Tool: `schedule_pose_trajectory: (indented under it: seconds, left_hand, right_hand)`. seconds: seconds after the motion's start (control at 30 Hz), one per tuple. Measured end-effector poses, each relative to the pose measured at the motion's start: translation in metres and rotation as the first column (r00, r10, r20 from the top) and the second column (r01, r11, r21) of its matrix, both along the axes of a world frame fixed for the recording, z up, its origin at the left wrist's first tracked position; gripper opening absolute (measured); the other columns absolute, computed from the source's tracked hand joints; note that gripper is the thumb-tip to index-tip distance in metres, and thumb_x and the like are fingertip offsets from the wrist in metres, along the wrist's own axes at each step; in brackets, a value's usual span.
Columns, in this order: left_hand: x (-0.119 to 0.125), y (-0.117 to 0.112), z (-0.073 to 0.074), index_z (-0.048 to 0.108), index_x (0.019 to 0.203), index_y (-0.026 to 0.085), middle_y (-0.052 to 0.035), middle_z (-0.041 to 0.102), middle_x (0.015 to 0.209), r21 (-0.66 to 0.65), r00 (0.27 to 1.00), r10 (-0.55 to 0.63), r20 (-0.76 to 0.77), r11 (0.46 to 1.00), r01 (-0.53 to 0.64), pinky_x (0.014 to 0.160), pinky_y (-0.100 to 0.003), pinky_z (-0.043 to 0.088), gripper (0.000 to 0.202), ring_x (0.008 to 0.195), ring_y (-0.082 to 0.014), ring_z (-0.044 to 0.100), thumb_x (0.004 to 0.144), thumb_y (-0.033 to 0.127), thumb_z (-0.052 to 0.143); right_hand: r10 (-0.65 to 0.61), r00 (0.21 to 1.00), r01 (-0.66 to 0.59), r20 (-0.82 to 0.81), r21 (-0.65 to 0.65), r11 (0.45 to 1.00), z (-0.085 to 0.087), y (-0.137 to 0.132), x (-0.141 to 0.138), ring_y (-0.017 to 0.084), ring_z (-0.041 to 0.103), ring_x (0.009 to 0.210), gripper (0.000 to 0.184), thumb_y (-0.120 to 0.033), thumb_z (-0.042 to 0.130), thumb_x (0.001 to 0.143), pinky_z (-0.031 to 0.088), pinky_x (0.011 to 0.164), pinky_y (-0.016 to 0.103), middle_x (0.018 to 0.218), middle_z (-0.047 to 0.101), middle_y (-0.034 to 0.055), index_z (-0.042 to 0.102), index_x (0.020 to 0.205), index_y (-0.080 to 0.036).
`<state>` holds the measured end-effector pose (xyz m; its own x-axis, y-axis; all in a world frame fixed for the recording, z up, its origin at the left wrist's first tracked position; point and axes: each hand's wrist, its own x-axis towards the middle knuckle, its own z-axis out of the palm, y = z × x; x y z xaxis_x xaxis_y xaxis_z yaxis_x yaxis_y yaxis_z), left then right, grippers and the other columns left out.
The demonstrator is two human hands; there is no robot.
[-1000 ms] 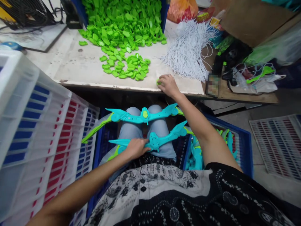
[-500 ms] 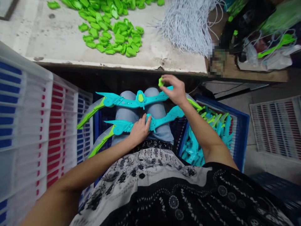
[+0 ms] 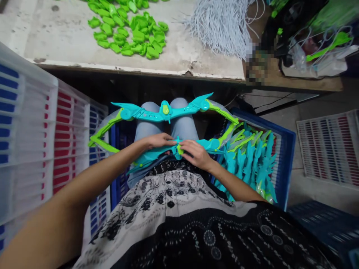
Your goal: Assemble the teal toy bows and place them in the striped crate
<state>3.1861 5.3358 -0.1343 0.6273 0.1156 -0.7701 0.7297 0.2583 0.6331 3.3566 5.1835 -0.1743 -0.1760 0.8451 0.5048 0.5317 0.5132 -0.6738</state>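
Observation:
Two teal toy bows with green limb tips lie across my lap. The far bow (image 3: 146,114) rests over my knees with a green piece in its middle. The near bow (image 3: 209,145) lies close to my body. My left hand (image 3: 157,141) rests with its fingers closed on the near bow's left half. My right hand (image 3: 196,154) presses a small green piece (image 3: 179,149) into the near bow's middle, fingers pinched.
A worn table (image 3: 179,63) ahead carries loose green pieces (image 3: 131,37) and a bundle of white cords (image 3: 221,26). A blue crate (image 3: 286,149) on my right is filled with teal bows (image 3: 252,160). White crates with blue and red slots (image 3: 42,138) stand on my left.
My right hand brought the small green piece from the table edge down to the near bow's middle. My left hand shifted slightly on that bow. The view tilted downward.

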Motion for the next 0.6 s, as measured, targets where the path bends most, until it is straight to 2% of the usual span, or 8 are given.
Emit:
schedule_pose_trajectory:
  seconds: [0.17, 0.27, 0.33, 0.4, 0.47, 0.6]
  left_hand:
    - [-0.002, -0.002, -0.010, 0.065, 0.085, 0.008, -0.0054, 0.065, 0.072, -0.036, 0.996, 0.080, 0.030, 0.996, -0.079, 0.061, -0.029, 0.045, 0.055, 0.058, -0.0133, 0.056, 0.065, 0.059, 0.071]
    - [-0.004, 0.000, -0.012, 0.065, 0.090, 0.009, -0.0054, 0.064, 0.074, -0.008, 0.997, 0.039, 0.060, 0.999, -0.039, 0.060, -0.027, 0.043, 0.057, 0.059, -0.0127, 0.055, 0.066, 0.060, 0.070]
    - [-0.005, 0.001, -0.013, 0.064, 0.089, 0.009, -0.0037, 0.062, 0.075, 0.101, 0.996, -0.031, 0.082, 0.995, 0.022, 0.058, -0.025, 0.040, 0.055, 0.062, -0.0122, 0.053, 0.066, 0.059, 0.071]
    - [-0.005, -0.001, -0.014, 0.063, 0.085, 0.011, -0.0009, 0.059, 0.071, 0.247, 0.992, -0.102, 0.072, 0.966, 0.081, 0.056, -0.022, 0.036, 0.052, 0.062, -0.0117, 0.051, 0.063, 0.058, 0.072]
    - [-0.003, -0.004, -0.014, 0.062, 0.085, 0.013, 0.0013, 0.056, 0.070, 0.330, 0.989, -0.141, 0.047, 0.937, 0.118, 0.054, -0.022, 0.034, 0.051, 0.062, -0.0115, 0.050, 0.063, 0.058, 0.072]
    - [0.000, -0.008, -0.013, 0.060, 0.083, 0.014, 0.0026, 0.052, 0.069, 0.385, 0.989, -0.145, 0.004, 0.913, 0.132, 0.055, -0.023, 0.032, 0.050, 0.063, -0.0128, 0.048, 0.064, 0.059, 0.069]
  right_hand:
    - [-0.027, 0.995, 0.024, 0.098, 0.029, 0.999, -0.016, -0.005, -0.013, 0.024, 0.056, 0.115, 0.021, -0.017, 0.052, 0.090, 0.051, 0.098, 0.043, 0.117, 0.066, 0.0134, 0.064, 0.107, -0.013]
    - [-0.050, 0.993, 0.048, 0.109, 0.022, 0.999, -0.019, -0.005, -0.018, 0.024, 0.053, 0.119, 0.023, -0.017, 0.051, 0.090, 0.050, 0.100, 0.043, 0.117, 0.065, 0.0131, 0.064, 0.109, -0.013]
    - [-0.062, 0.994, 0.063, 0.087, -0.008, 0.998, -0.021, -0.006, -0.021, 0.023, 0.051, 0.121, 0.022, -0.016, 0.050, 0.091, 0.047, 0.102, 0.043, 0.118, 0.065, 0.0118, 0.064, 0.108, -0.014]
    - [-0.089, 0.995, 0.093, 0.049, -0.075, 0.993, -0.022, -0.006, -0.023, 0.023, 0.049, 0.123, 0.019, -0.019, 0.053, 0.090, 0.045, 0.103, 0.044, 0.119, 0.063, 0.0104, 0.064, 0.104, -0.017]
    - [-0.155, 0.988, 0.156, 0.018, -0.191, 0.969, -0.022, -0.005, -0.023, 0.024, 0.049, 0.121, 0.018, -0.024, 0.060, 0.086, 0.044, 0.102, 0.045, 0.123, 0.059, 0.0108, 0.063, 0.102, -0.018]
    - [-0.242, 0.967, 0.255, 0.083, -0.390, 0.885, -0.018, 0.003, -0.021, 0.027, 0.050, 0.116, 0.050, -0.033, 0.076, 0.071, 0.038, 0.101, 0.047, 0.120, 0.059, 0.0107, 0.057, 0.115, -0.018]
